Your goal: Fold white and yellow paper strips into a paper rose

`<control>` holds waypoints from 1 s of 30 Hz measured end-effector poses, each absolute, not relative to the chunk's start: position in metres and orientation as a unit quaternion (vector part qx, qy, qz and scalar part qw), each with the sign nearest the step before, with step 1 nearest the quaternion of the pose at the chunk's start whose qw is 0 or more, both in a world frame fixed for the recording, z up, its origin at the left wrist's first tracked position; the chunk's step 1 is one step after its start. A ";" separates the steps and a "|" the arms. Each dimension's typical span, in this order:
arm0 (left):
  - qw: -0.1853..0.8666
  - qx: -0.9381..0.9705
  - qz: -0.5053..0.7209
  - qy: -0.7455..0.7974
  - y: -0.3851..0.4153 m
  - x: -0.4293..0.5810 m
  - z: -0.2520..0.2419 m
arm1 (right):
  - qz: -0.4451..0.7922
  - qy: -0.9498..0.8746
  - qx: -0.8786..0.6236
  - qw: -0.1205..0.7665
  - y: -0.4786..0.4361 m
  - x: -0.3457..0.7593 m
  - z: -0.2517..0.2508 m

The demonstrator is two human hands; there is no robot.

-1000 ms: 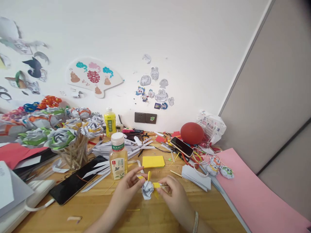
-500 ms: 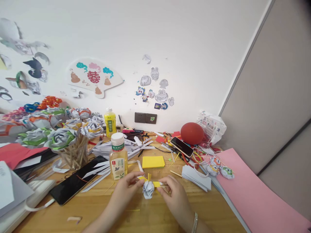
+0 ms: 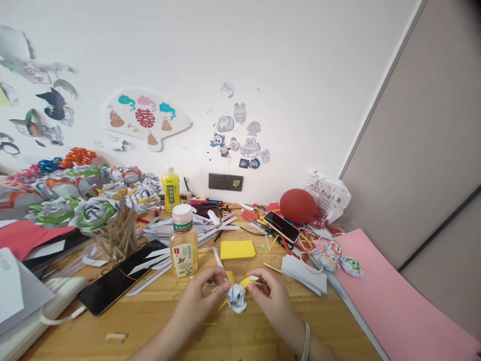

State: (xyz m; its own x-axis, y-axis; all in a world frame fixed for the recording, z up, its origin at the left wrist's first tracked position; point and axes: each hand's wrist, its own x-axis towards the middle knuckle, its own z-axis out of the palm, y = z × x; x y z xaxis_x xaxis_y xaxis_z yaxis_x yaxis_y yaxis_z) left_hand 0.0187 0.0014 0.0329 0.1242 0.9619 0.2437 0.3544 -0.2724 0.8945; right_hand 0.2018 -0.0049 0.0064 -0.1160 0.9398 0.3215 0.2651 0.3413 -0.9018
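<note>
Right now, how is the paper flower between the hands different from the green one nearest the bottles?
The held flower looks small and bunched; the green flower looks bigger and spread open. The held flower has yellow paper beside it; the green flower has green parts. Both have white paper.

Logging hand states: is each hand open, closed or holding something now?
Left hand: closed on the white paper flower; the exact pinch point of its grip is hidden.
Right hand: closed, holding a yellow paper strip, seemingly with a thin stick.
</note>
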 end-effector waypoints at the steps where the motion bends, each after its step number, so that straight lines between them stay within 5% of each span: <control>1: 0.335 0.676 0.431 0.495 0.001 0.019 0.033 | 0.346 -0.662 -0.456 0.484 -0.005 0.202 0.007; 13: 0.261 0.786 0.375 0.417 -0.012 0.022 0.029 | 0.370 -0.670 -0.460 0.450 -0.010 0.201 0.013; 30: 0.509 0.625 0.432 0.405 -0.007 0.030 0.018 | 0.301 -0.652 -0.480 0.503 -0.009 0.206 0.016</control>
State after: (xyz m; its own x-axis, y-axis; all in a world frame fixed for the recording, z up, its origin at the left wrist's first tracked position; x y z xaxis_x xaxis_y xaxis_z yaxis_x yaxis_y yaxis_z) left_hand 0.0303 -0.0067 0.0184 0.2996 0.9455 0.1277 0.0665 -0.1542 0.9858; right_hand 0.2062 -0.0092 0.0165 -0.0318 0.9296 0.3673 0.3230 0.3573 -0.8764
